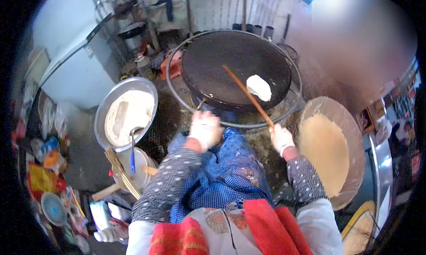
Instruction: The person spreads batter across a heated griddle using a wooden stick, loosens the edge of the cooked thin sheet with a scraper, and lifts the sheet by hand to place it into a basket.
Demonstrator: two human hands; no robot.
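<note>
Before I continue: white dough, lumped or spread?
Lumped: the white dough sits in one compact mound, leaving most of the dark griddle bare.

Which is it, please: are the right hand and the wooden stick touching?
Touching: the head view shows the right hand closed around the wooden stick.

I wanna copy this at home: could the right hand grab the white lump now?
Probably not yet: the right hand is holding a wooden stick, though the white lump lies uncovered on the dark griddle.

White dough (258, 88) lies on the dark griddle (213, 55) near a slanting stick (248, 95).
</note>
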